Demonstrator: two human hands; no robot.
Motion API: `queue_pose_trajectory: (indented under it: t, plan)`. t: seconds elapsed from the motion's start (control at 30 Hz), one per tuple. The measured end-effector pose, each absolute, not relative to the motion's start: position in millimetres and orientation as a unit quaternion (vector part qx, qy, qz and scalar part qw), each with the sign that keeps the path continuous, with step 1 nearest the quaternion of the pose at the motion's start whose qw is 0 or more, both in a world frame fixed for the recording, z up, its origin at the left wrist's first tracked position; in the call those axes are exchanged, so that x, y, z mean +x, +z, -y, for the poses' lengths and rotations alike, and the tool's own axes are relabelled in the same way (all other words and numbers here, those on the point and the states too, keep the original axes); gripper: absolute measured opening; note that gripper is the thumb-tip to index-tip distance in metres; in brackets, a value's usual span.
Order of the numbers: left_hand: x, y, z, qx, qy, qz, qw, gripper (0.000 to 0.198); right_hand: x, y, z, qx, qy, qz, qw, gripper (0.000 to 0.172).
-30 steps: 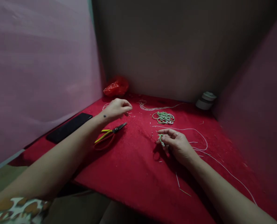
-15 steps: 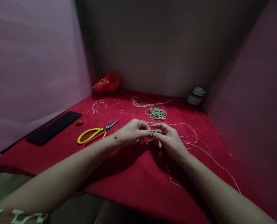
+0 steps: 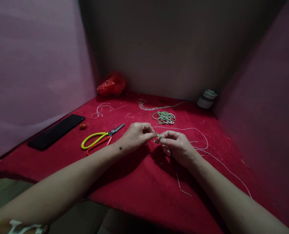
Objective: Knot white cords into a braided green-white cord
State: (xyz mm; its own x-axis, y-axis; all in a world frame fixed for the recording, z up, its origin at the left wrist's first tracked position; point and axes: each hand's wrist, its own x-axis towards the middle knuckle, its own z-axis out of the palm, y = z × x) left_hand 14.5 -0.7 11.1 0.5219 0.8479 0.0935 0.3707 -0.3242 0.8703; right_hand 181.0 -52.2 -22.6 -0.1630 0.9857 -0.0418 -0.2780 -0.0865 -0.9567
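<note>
Both hands meet over a green knotted piece

At left, the phone [image 3: 56, 132] lies along the tabletop [image 3: 134, 182]'s left edge, close to the wall. Next come a small orange thing [image 3: 82, 126] and the scissors [image 3: 109, 133], just beside the left forearm. The left hand [image 3: 137, 135] pinches one end of the green piece [image 3: 159, 136], thumb to finger; the right hand [image 3: 177, 144] grips its other end, though the dim light blurs the exact hold. Red cloth stretches from the hands to the near edge. Behind them sits a green coil [image 3: 164, 117]; rightward, white thread [image 3: 207, 143] loops out, and a jar [image 3: 207, 99] stands at the back corner.
</note>
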Motion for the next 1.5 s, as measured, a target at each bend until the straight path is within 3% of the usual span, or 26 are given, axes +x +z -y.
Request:
queue_pose_trajectory:
  t: [0.13, 0.4, 0.6, 0.93, 1.5]
  plan:
    - [15, 5, 3, 0.781, 0.295, -0.387, 0.392, 0.007, 182, -21, 52, -0.38, 0.646, 0.44, 0.494, 0.02]
    - [13, 17, 8, 0.697, 0.238, -0.365, 0.57, 0.017, 184, -23, 53, -0.373, 0.653, 0.445, 0.486, 0.016]
    - [6, 18, 3, 0.688, 0.178, -0.293, 0.64, 0.028, 183, -23, 53, -0.408, 0.622, 0.466, 0.48, 0.019]
    - [6, 16, 0, 0.656, 0.204, -0.327, 0.649, 0.015, 183, -24, 52, -0.397, 0.642, 0.454, 0.474, 0.019]
    - [9, 8, -2, 0.612, 0.241, -0.325, 0.68, 0.017, 184, -25, 51, -0.39, 0.653, 0.46, 0.458, 0.018]
